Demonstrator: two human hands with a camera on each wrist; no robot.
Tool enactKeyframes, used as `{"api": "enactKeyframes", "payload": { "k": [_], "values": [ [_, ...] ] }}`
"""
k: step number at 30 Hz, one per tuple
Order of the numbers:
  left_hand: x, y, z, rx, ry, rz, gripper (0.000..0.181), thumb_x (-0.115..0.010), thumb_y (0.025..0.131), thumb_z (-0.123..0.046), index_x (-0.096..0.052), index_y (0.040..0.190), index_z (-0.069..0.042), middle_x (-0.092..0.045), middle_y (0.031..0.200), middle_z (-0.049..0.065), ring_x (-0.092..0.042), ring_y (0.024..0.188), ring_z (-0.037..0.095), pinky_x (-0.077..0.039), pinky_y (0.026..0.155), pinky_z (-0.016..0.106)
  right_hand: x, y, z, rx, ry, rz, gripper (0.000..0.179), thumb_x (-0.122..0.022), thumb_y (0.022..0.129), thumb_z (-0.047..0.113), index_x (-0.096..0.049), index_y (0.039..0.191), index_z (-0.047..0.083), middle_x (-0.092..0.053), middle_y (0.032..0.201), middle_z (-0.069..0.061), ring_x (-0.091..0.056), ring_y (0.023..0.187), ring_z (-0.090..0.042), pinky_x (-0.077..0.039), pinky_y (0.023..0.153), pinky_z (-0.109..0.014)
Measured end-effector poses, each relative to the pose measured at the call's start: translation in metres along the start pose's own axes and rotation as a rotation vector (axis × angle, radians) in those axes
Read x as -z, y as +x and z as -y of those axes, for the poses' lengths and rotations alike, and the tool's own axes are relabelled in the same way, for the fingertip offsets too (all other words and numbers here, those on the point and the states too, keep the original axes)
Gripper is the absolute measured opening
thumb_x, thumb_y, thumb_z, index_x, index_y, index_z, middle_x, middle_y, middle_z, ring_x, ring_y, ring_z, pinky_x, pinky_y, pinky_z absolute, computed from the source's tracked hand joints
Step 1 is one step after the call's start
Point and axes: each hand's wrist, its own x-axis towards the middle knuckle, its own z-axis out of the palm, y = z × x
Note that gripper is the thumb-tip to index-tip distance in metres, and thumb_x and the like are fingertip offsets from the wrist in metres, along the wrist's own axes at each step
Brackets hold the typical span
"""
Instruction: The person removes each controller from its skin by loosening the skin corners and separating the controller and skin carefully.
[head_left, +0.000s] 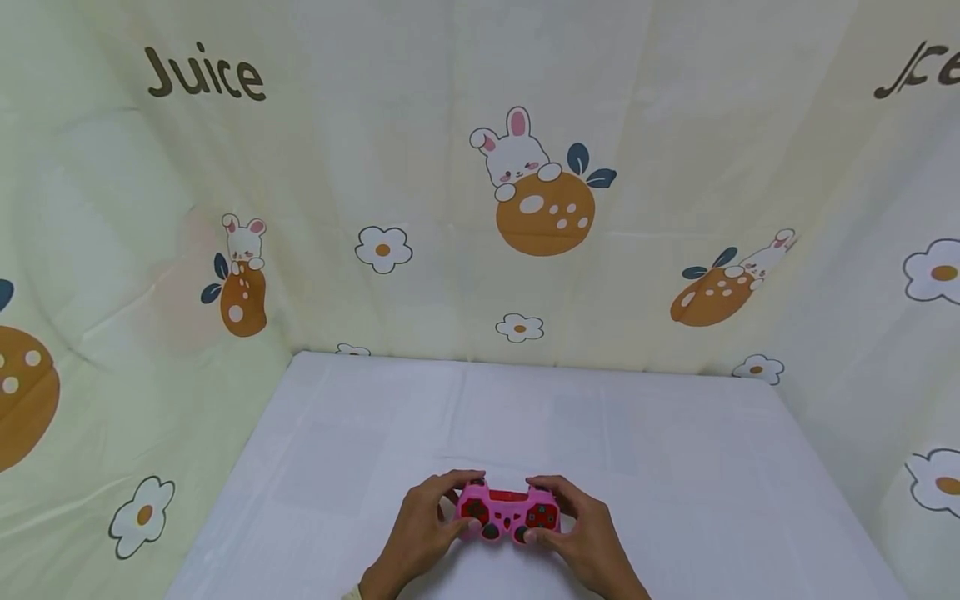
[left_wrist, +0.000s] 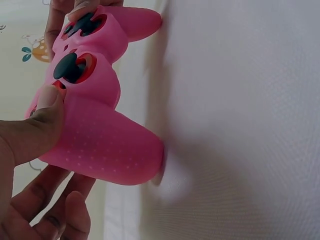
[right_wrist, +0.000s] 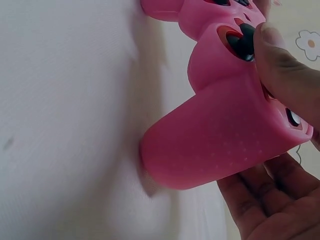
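A pink game controller (head_left: 507,508), with red button areas and two black thumbsticks, is gripped from both sides near the front of the table. My left hand (head_left: 426,523) holds its left side, thumb on the face by the left button area and index finger over the top edge. Opposite it, my right hand (head_left: 587,527) has its thumb by the right thumbstick and its index finger at the top shoulder. Both wrist views show the pink grip ends (left_wrist: 125,150) right at the white cloth, with the other fingers (right_wrist: 270,195) behind the controller.
The table (head_left: 450,417) is covered in white cloth with faint creases. Cream fabric (head_left: 420,167) printed with rabbits, oranges and flowers hangs behind it and along both sides.
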Motion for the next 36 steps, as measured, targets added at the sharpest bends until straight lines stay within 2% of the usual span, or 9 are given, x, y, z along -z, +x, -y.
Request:
{"api": "enactKeyframes", "payload": {
  "k": [10, 19, 30, 36],
  "values": [
    [0.0, -0.001, -0.002, -0.002, 0.003, -0.046, 0.074, -0.092, 0.077, -0.001, -0.067, 0.136, -0.038, -0.075, 0.115, -0.014, -0.064, 0.094, 0.004, -0.051, 0.069, 0.02, -0.004, -0.002, 0.004, 0.034, -0.015, -0.064, 0.066, -0.098, 0.066, 0.027, -0.073, 0.126, 0.033, -0.077, 0.127, 0.006, -0.072, 0.11, -0.005, -0.057, 0.101, -0.026],
    [-0.001, -0.001, -0.002, -0.013, 0.005, -0.087, 0.075, -0.094, 0.074, -0.002, -0.068, 0.134, -0.038, -0.075, 0.119, -0.015, -0.064, 0.095, 0.005, -0.05, 0.068, 0.021, -0.009, -0.002, 0.003, 0.062, -0.042, -0.105, 0.067, -0.098, 0.064, 0.025, -0.074, 0.126, 0.028, -0.077, 0.125, 0.008, -0.072, 0.109, -0.005, -0.056, 0.102, -0.027],
    [-0.001, -0.002, -0.002, -0.043, 0.009, -0.137, 0.074, -0.097, 0.07, -0.004, -0.071, 0.13, -0.037, -0.075, 0.12, -0.016, -0.065, 0.095, 0.005, -0.054, 0.069, 0.025, -0.013, -0.002, 0.001, 0.104, -0.095, -0.142, 0.068, -0.1, 0.064, 0.018, -0.072, 0.123, 0.037, -0.073, 0.122, 0.025, -0.071, 0.111, -0.003, -0.057, 0.102, -0.028],
    [-0.001, -0.001, 0.0, -0.065, 0.031, -0.131, 0.076, -0.096, 0.071, -0.002, -0.069, 0.133, -0.037, -0.075, 0.122, -0.016, -0.065, 0.096, 0.005, -0.057, 0.071, 0.026, -0.012, 0.0, 0.002, 0.127, -0.13, -0.131, 0.07, -0.101, 0.064, 0.019, -0.072, 0.124, 0.036, -0.071, 0.123, 0.025, -0.071, 0.111, -0.004, -0.058, 0.102, -0.03]
  ]
}}
